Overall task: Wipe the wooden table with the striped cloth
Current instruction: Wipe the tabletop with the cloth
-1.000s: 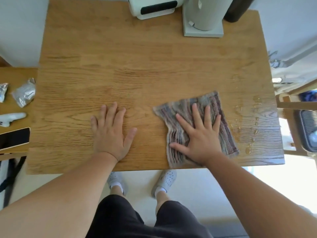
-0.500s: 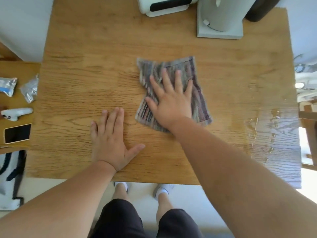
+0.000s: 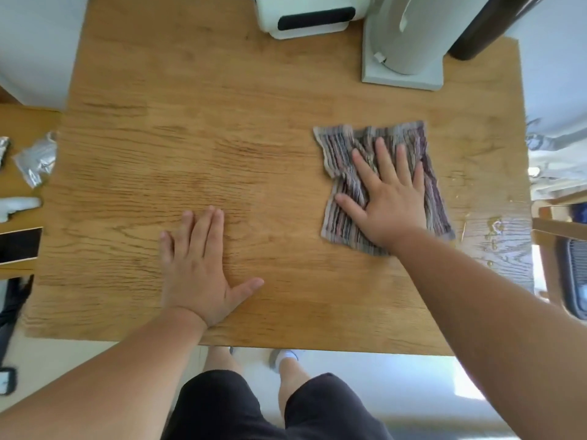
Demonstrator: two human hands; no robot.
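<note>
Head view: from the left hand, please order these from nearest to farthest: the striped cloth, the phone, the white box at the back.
Measured from the left hand, flat on the table:
1. Striped cloth, to its right under the right hand.
2. Phone, left, on the side table.
3. White box, back edge, farthest.

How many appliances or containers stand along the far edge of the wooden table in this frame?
3. A white appliance with a dark panel at centre, a pale grey cylinder on a square base to its right, and a dark cylinder at the far right corner. All are cut off by the frame.
</note>
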